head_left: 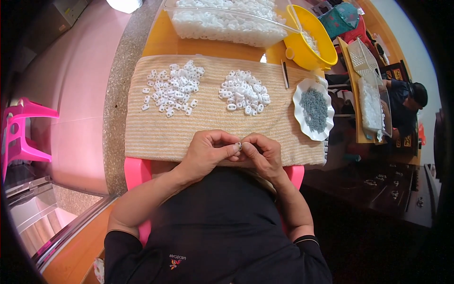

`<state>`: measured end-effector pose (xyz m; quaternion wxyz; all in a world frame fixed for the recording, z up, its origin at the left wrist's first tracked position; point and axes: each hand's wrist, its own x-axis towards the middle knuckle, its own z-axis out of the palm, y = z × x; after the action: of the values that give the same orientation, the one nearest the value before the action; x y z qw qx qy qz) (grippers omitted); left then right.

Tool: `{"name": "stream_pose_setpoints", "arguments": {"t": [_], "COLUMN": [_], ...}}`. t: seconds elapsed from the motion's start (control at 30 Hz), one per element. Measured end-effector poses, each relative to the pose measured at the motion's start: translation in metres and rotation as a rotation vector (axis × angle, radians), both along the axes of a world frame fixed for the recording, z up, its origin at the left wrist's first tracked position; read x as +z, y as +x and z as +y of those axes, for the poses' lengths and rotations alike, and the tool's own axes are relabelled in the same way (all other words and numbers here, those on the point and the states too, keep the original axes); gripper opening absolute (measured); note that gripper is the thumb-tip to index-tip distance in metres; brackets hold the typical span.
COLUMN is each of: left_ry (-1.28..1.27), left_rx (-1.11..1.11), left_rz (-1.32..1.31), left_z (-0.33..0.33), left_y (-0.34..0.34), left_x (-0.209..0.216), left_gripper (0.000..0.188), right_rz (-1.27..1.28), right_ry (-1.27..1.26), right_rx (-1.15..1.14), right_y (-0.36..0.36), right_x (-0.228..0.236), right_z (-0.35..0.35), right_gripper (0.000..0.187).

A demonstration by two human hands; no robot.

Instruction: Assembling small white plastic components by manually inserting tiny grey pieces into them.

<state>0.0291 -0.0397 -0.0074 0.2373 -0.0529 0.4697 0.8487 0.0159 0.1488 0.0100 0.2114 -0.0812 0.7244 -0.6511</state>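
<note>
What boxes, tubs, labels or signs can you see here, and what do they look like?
Clear plastic tub: top middle, long, full of small white plastic pieces.
Round yellow plastic bowl: top right, a few white pieces inside.
White scalloped dish: right edge of the striped beige towel, holding small grey parts.
White lattice basket: far right, tilted.
Small logo patch: on the black shirt, bottom; red and white.

Small white glossy plastic clip pinched over ribbed, matt beige woven cloth mat. Loose white smooth plastic pieces, glossy yellow plastic bowl, speckled polished stone ledge.
</note>
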Motion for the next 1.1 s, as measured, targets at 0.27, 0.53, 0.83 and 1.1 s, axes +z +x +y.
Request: {"name": "stream_pose_setpoints", "arguments": {"t": [0.27,0.53,0.83,1.1], "left_ry": [-0.002,-0.005,-0.035,-0.033], "left_rx": [0.022,0.053,0.059,0.036], "left_rz": [0.005,0.015,-0.026,-0.060], "left_z": [0.004,0.003,0.002,0.001], "left_y": [0.003,0.004,0.002,0.001], "left_x": [0.002,0.003,0.003,0.003], "left_gripper": [0.016,0.016,0.016,0.017], "right_rz": [0.184,0.231,0.132,0.520], "right_ry": [0.143,0.108,0.132,0.348], "right_rx": [-0.002,-0.003,-0.236,-0.096], "right_y": [0.001,0.003,-0.006,-0.023], "right_x": [-0.006,-0.002,0.017,0.013], "right_z": [0.000,-0.002,0.028,0.056], "right_gripper": [0.015,0.011,0.015,0.015]}}
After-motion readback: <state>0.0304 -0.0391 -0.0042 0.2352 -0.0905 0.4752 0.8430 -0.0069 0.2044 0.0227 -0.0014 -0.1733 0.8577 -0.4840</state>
